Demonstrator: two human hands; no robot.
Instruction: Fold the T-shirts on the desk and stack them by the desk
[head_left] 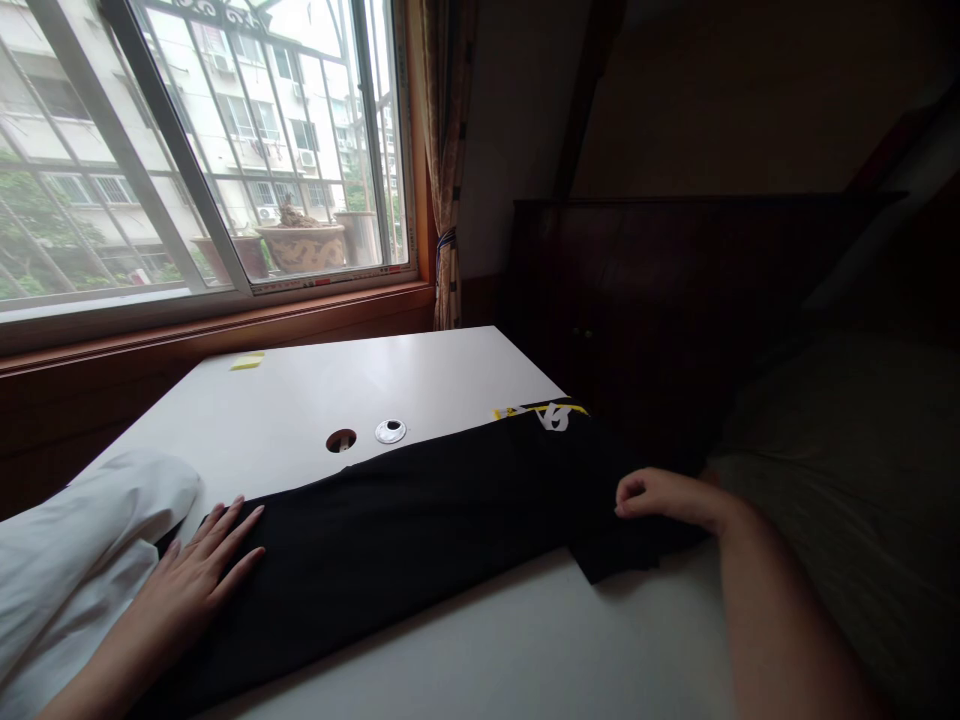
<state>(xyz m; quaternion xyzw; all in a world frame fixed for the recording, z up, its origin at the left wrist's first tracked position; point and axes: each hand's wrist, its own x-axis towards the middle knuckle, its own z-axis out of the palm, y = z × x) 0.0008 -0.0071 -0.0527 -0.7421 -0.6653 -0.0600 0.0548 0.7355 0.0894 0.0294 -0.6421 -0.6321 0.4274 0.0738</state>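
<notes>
A long black cloth point(405, 530), perhaps a folded garment, lies across the white table in the head view. My left hand point(206, 560) rests flat on its left end, fingers spread. At the cloth's right end my right hand point(664, 497) is closed in a pinch, thumb against the curled fingers. Whatever is between those fingertips is hidden or too small to name. Below this hand a corner of the black cloth sticks out over the tabletop. By the cloth's far right edge are a white looped strip point(555, 416) and a yellow strip point(510, 412) with dark marks.
White fabric point(82, 550) is bunched at the left. The white table point(427, 375) has a round hole point(341, 441), a round silvery piece point(391, 432) and a yellow slip point(247, 360). Behind it are a barred window and a tied curtain point(446, 200); dark furniture point(652, 290) stands right.
</notes>
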